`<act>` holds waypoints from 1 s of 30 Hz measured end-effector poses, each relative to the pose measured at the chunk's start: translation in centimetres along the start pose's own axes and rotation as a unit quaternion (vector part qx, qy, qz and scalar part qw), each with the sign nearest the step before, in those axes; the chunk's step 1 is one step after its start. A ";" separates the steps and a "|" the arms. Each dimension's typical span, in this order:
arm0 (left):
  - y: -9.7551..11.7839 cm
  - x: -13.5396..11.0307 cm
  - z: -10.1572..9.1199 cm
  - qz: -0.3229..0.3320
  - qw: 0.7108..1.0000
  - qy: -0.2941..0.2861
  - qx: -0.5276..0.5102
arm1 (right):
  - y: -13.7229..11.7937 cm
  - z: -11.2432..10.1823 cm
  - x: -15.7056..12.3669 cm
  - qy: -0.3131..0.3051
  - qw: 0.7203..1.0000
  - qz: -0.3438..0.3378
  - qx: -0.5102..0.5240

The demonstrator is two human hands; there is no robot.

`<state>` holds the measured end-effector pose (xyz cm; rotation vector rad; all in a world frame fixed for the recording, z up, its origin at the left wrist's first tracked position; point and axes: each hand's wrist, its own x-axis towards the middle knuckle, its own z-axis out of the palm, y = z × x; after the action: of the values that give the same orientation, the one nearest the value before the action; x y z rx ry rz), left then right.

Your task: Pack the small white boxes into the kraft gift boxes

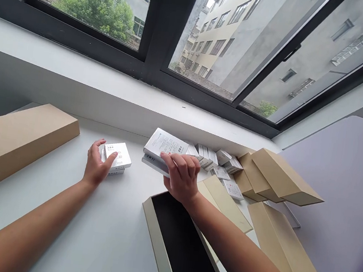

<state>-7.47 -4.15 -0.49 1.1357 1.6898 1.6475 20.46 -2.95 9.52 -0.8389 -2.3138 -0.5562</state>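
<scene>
A short stack of small white printed boxes (118,155) sits on the white tabletop. My left hand (97,164) is curled around the stack's left side, its thumb lying on the top box. In my right hand (183,174) are two white printed boxes (166,144), one above the other and held clear of the table. The thumb is below them and the fingers lie over their right end. Just under that forearm, a long cream box (156,234) with a black inside stands open. Its cream lid (226,201) appears to lie beyond, partly covered by my right arm.
Several small white boxes (207,156) are piled by the window ledge (172,104). Brown cartons (278,179) overlap at the right, with another brown carton (287,246) nearer. A long brown carton (26,134) lies at the left. Dark-framed windows rise behind the table.
</scene>
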 end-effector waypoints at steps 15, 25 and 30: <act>3.2 -2.9 0.6 0.272 0.951 -0.092 0.118 | -2.3 -9.5 -7.2 0.031 0.809 0.387 0.440; 11.0 -8.8 3.5 -0.123 0.780 -0.561 -0.249 | -3.1 -8.5 -5.0 -0.006 0.689 0.329 0.646; 12.2 -7.8 3.1 -0.178 0.800 -0.495 -0.289 | -2.8 -9.4 -5.1 0.027 0.835 0.195 0.514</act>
<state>1.69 -10.07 9.51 0.9861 0.5909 0.9045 25.44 -12.33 12.46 -0.6662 -1.8707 0.7910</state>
